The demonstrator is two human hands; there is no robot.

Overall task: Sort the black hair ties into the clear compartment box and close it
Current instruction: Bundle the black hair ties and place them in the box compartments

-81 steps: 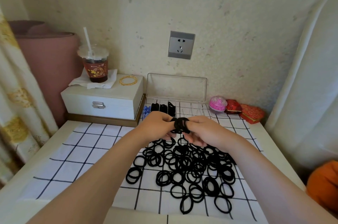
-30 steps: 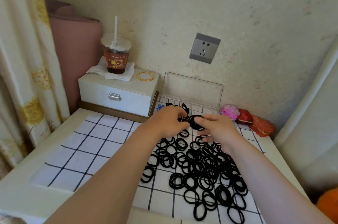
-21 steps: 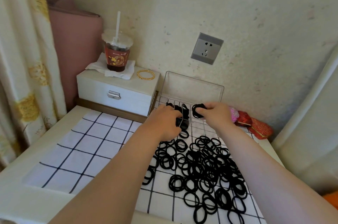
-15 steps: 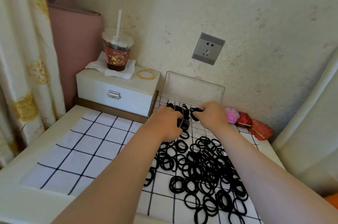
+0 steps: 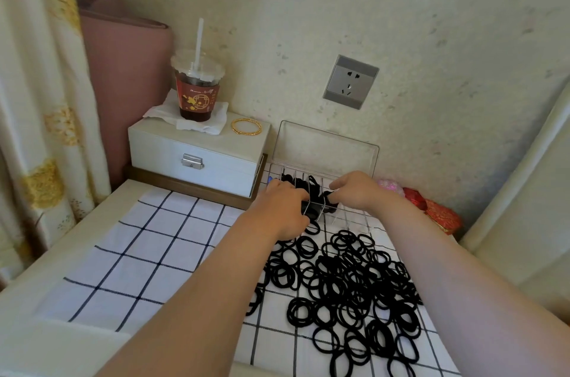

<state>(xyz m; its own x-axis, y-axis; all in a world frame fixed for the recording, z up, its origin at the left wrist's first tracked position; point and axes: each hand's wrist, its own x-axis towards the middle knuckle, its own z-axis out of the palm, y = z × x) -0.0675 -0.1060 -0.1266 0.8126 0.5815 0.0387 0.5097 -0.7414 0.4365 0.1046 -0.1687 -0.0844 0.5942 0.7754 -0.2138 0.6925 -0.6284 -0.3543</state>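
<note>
White cloth (image 5: 148, 253) with a dark grid pattern covered the table top, which stood against a speckled wall with a grey socket (image 5: 350, 81).

1. Clear compartment box (image 5: 354, 218): positioned at the far edge of the cloth, against the wall. Its lid (image 5: 324, 148) stood open and upright behind the base. Several compartments on the left side already held black ties.
2. Loose hair ties (image 5: 339, 281): spread in a dense pile on the cloth, directly in front of the box and extending toward the near edge.
3. Right hand (image 5: 354, 191): reached over the box from the right. Its thumb and fingers were pinched together on a small bundle (image 5: 328, 199) of black ties, held low in a compartment near the middle of the box.
4. Left hand (image 5: 282, 210): placed at the front left of the box, fingers curled toward the front wall. The back of the hand hid the fingertips, so I cannot tell whether they gripped the wall or only rested against it.

To the left of the box stood a white case (image 5: 197, 157) with a metal latch. On top of it were a napkin (image 5: 200, 124), a lidded cup (image 5: 197, 90) with a straw, and a gold bangle (image 5: 246, 127). Red pouches (image 5: 441, 213) lay to the right of the box.
</note>
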